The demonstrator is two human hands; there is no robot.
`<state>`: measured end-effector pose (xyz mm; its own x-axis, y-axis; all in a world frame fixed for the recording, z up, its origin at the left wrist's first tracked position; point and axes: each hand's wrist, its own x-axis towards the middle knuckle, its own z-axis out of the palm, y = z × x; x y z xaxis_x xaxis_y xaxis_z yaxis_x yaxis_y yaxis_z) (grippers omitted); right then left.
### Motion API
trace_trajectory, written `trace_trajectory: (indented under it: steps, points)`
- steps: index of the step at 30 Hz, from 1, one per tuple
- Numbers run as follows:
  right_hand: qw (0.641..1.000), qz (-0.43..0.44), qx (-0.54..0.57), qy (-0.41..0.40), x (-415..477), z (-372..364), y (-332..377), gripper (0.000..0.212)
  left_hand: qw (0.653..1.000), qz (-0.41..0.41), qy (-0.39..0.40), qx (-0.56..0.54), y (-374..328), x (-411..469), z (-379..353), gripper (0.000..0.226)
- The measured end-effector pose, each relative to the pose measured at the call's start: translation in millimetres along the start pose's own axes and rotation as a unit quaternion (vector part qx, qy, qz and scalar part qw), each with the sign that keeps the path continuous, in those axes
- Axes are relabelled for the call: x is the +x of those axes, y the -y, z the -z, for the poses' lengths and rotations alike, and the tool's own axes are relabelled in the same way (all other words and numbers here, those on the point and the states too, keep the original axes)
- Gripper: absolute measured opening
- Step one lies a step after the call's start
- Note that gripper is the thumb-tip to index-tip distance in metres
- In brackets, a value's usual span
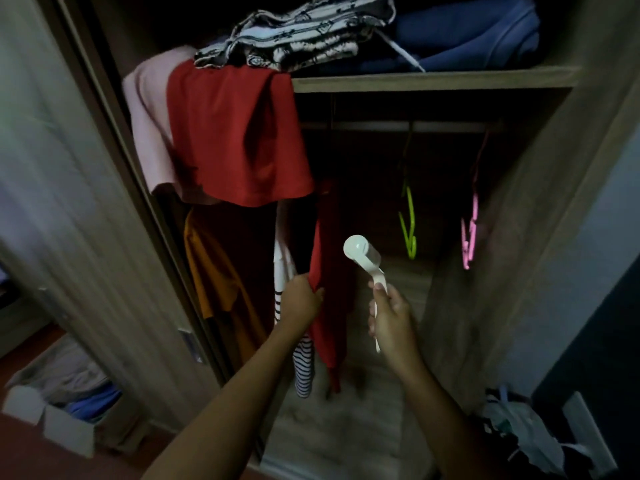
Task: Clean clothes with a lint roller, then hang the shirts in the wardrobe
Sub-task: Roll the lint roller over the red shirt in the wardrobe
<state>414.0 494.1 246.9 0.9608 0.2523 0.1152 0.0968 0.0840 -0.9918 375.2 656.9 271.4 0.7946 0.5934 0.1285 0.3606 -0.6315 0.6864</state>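
Observation:
A red shirt point(332, 306) hangs from the rail inside the open wardrobe point(433, 81). My left hand point(303, 299) grips its left edge at mid-height. My right hand point(389, 317) holds the handle of a white lint roller point(362, 254), whose head points up just to the right of the red shirt, not touching it. A striped garment point(304, 365) and an orange shirt point(214, 268) hang to the left of the red one.
A red cloth point(235, 133) and a pink one point(145, 123) droop from the shelf, which bears folded clothes point(298, 32) and blue fabric point(467, 36). A green hanger point(408, 223) and a pink hanger point(471, 233) hang at the right. A box of clothes point(69, 393) sits lower left.

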Motion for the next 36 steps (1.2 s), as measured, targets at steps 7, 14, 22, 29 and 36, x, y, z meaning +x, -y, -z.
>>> trace_trajectory:
  steps: [7, 14, 22, 29, 36]
  points:
    - [0.985, 0.079, -0.062, 0.138, 15, -20, 4, 0.029, 0.94, 0.088, -0.022, -0.328, 33, -32, 37, 0.016]
    - [0.969, 0.149, -0.077, 0.182, 50, -61, 27, 0.031, 0.902, 0.086, -0.069, -0.416, 33, -39, 88, 0.024]
    - [0.935, 0.122, -0.154, 0.295, 6, -57, -90, 0.017, 0.907, 0.098, -0.051, -0.405, 43, -35, 117, 0.025]
    - [0.946, 0.156, -0.127, 0.256, 43, -66, -45, 0.013, 0.906, 0.113, -0.048, -0.404, 39, -37, 117, 0.023]
    - [0.98, 0.148, 0.011, 0.129, 96, -69, 24, 0.041, 0.915, 0.107, -0.052, -0.386, 36, -38, 124, 0.018]
